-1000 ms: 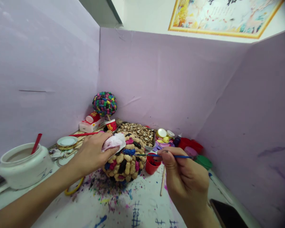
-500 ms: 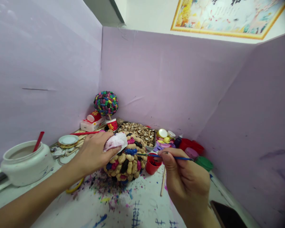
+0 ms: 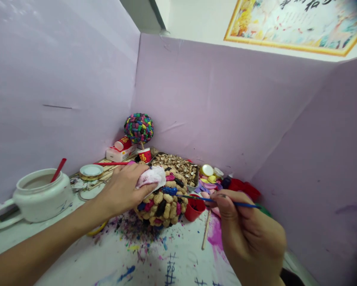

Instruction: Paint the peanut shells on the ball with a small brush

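Observation:
A ball covered in peanuts (image 3: pixel 166 208), some painted blue, black or pink and the others bare, sits on the table in front of me. My left hand (image 3: pixel 127 186) lies against its upper left side, gripping a crumpled white tissue (image 3: pixel 152 177) stained with pink. Between thumb and fingers, my right hand (image 3: pixel 251 228) pinches a thin blue paintbrush (image 3: pixel 220 201). The bristle end points left at a wet-looking blue peanut (image 3: pixel 170 191); whether it touches is hard to tell. Behind the brush stands a red cup (image 3: pixel 195 210) with dark contents.
A finished-looking colourful ball (image 3: pixel 139 128) stands at the back by a tissue pack (image 3: pixel 118 154). A tray of shells (image 3: pixel 178 165) lies behind the peanut ball. On the left is a white pot (image 3: pixel 44 198) with a red stick. A wooden stick (image 3: pixel 206 230) lies on the paint-spotted table (image 3: pixel 148 266).
My view has shifted, so the scene sits further right. My right hand with the paintbrush has moved slightly right relative to the ball. My left hand stays on the ball with the tissue.

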`<state>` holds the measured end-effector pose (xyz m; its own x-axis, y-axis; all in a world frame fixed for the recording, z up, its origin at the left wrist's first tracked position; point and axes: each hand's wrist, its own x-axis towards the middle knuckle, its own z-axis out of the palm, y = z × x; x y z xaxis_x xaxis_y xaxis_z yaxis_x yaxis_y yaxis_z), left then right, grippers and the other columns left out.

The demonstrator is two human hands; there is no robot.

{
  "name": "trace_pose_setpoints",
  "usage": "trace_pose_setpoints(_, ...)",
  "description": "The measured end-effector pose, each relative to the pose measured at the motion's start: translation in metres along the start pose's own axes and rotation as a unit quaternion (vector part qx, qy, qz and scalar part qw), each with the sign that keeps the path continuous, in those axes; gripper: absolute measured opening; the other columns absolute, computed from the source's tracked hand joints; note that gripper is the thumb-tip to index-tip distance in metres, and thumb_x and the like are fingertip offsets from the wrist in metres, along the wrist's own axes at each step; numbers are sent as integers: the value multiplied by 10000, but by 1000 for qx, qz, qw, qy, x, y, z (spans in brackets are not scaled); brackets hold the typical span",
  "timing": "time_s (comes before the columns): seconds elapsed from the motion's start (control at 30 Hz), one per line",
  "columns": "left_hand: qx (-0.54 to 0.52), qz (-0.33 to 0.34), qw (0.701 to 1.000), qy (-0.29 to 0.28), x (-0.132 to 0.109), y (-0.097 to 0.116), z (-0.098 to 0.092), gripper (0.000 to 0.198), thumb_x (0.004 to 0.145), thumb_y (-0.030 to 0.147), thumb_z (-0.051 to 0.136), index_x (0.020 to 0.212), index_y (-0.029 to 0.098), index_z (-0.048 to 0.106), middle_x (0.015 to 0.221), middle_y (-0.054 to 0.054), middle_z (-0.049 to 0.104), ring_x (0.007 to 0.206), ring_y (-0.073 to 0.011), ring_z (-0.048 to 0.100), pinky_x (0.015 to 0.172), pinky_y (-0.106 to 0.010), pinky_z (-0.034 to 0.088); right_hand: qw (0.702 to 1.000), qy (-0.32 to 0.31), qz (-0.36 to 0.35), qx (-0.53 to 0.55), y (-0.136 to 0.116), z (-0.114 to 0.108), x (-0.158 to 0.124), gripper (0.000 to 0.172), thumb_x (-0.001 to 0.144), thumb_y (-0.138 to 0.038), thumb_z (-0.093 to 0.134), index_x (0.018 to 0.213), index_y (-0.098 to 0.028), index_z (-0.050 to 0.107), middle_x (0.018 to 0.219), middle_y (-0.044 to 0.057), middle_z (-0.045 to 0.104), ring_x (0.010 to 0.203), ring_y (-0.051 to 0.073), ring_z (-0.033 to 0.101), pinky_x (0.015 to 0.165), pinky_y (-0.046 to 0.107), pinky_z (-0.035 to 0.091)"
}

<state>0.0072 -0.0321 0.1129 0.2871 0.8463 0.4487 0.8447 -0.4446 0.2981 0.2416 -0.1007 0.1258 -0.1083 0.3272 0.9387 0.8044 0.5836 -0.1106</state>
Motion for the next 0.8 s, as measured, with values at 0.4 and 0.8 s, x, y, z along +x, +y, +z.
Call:
trace_pose_setpoints(0.4,-7,25,1000,5,-5,0,1,269,878,420,530,991,197,630,1114,-111,669,1076,-331,571,930,-526,377,999,-5,18,46,0,8,-6,106,901,-195,553,856,-189,648,673,-18,715,547,91,675,516,149,499)
trace_pose_setpoints(0.8,-17,18,1000,-1,-6,-2,2,300,875,438,536,1058,215,618,1125,-108,650,1091,-332,560,995,-549,347,997,43,65,31,1,2,-10,117,887,-256,597,838,-203,690,697,-7,712,599,111,664,581,205,481)
